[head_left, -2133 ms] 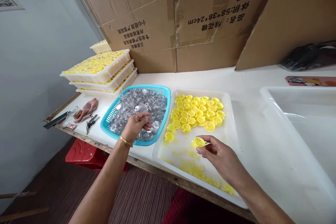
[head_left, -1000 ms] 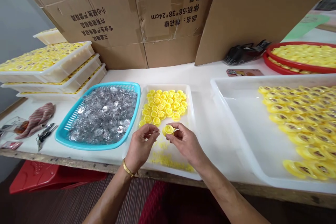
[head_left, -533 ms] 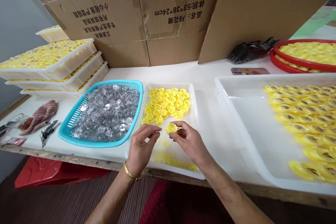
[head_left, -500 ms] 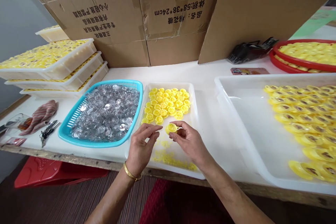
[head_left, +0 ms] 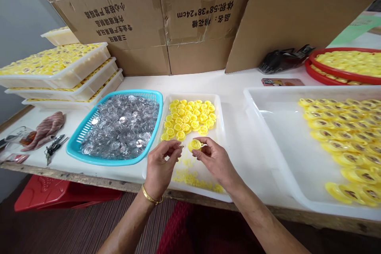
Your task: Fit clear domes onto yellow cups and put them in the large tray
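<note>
My right hand (head_left: 214,159) pinches a small round yellow cup (head_left: 195,144) over the near part of a white tray (head_left: 220,127) that holds several more yellow cups (head_left: 189,118). My left hand (head_left: 161,165), with a gold bangle at the wrist, is closed in a pinch just left of that cup; what its fingertips hold is too small to make out. A turquoise basket (head_left: 77,145) full of clear plastic pieces (head_left: 120,126) sits to the left of the hands. Yellow crumbs lie on the tray floor below the hands.
A big white tray (head_left: 268,135) with rows of yellow pieces (head_left: 342,135) lies at right, red trays (head_left: 315,72) behind it. Stacked white trays (head_left: 89,72) stand at far left, cardboard boxes (head_left: 143,20) along the back. Cloth (head_left: 47,126) and scissors (head_left: 55,146) lie near the left edge.
My left hand left the turquoise basket and came to the yellow cup in my right hand. The view swung right, bringing the big tray and red trays into sight. Both hands have since barely moved.
</note>
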{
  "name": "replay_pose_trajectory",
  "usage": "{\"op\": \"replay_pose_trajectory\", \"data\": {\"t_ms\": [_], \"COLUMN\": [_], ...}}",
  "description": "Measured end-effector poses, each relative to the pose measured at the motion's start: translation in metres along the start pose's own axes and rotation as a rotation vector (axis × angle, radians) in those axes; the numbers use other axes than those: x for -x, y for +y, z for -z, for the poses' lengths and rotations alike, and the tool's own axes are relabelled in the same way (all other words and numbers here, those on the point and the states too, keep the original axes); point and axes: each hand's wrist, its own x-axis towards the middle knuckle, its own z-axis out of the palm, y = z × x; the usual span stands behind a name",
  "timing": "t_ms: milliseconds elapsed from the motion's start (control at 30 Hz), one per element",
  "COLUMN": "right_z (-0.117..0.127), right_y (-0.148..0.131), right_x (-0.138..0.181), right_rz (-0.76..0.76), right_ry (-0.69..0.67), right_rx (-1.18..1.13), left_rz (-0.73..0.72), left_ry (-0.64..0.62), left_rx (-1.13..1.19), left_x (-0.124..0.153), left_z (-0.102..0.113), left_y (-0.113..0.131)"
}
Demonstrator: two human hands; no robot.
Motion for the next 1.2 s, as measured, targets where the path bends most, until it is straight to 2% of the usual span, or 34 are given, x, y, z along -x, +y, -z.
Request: {"op": "replay_pose_trajectory", "data": {"t_ms": [167, 433, 533, 767, 1000, 1200], "right_z": [0.0003, -0.0002, 0.0, -0.0011, 0.0004, 0.0008], "right_y": [-0.0007, -0.0003, 0.0004, 0.0017, -0.0001, 0.0006], "right_x": [0.0003, 0.0009, 0.001, -0.0002, 0.001, 0.0003], "right_rz": [0.011, 0.007, 0.014, 0.006, 0.015, 0.039], "right_ry": [0.007, 0.016, 0.013, 0.012, -0.007, -0.02], "right_rx": [0.025, 0.023, 0.022, 0.024, -0.005, -0.028], "left_rz": [-0.104, 0.029, 0.033, -0.153, -0.184, -0.161], "left_ry": [-0.021, -0.011, 0.017, 0.099, -0.108, -0.12], "left_rx": [-0.03, -0.001, -0.014, -0.23, 0.003, 0.062], "left_x": [0.0014, 0.0009, 0.0003, 0.0003, 0.0022, -0.0002], "left_z": [0.004, -0.0038, -0.0054, -0.0014, 0.0021, -0.0004], "left_y": [0.0015, 0.005, 0.0057, 0.0029, 0.0005, -0.0014]}}
